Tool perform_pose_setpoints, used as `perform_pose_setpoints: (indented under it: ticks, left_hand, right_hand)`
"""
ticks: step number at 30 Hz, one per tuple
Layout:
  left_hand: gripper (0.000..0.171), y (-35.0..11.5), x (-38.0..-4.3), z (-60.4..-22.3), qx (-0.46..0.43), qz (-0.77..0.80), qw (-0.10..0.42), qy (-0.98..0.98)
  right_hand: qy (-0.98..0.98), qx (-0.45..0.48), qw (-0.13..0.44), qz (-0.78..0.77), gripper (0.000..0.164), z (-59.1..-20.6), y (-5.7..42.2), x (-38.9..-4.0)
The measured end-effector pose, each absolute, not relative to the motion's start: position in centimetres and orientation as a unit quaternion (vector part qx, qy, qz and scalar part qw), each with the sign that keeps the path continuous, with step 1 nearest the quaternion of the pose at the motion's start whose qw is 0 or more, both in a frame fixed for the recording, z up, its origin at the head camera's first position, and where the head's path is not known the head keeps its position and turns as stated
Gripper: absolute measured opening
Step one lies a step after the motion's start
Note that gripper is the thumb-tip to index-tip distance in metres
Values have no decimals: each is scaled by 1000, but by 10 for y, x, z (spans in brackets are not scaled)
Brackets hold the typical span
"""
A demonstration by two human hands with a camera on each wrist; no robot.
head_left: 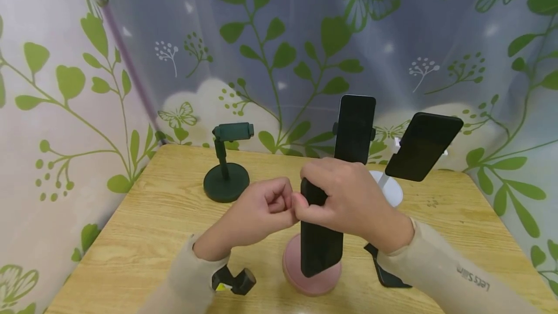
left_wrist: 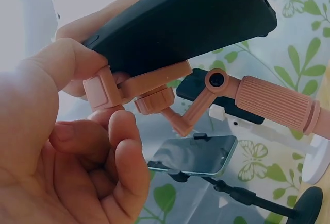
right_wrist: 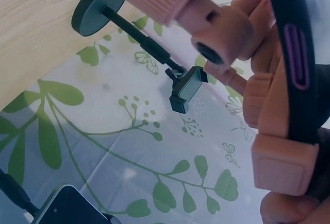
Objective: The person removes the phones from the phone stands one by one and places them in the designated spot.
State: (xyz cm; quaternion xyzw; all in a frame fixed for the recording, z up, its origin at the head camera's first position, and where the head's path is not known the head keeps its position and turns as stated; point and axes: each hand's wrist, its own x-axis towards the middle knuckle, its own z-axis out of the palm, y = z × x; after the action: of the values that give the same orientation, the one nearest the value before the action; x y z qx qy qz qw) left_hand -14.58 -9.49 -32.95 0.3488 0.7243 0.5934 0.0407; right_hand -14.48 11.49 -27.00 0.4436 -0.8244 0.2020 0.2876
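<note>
A black phone sits tilted in the clamp of a pink phone stand, above its round pink base. The stand's ribbed pink arm shows in the left wrist view. My right hand grips the phone near its upper end, fingers wrapped over the edge. Beside it, my left hand has curled fingers and pinches the clamp's end at the phone's edge. The two hands meet there. In the head view the phone hides the clamp.
A dark green phone stand with no phone stands back left. Behind my right hand, a phone is held in a dark clamp. Another phone sits on a white stand. A flat black object shows below my right sleeve.
</note>
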Motion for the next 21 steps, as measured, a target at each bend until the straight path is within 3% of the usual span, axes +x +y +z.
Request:
perform_pose_setpoints:
  ticks: [21]
  left_hand:
    - [18, -91, -140, -327, 352, 520, -47, 777]
  right_hand:
    - [-806, 461, 311, 204, 19, -276, 115, -146]
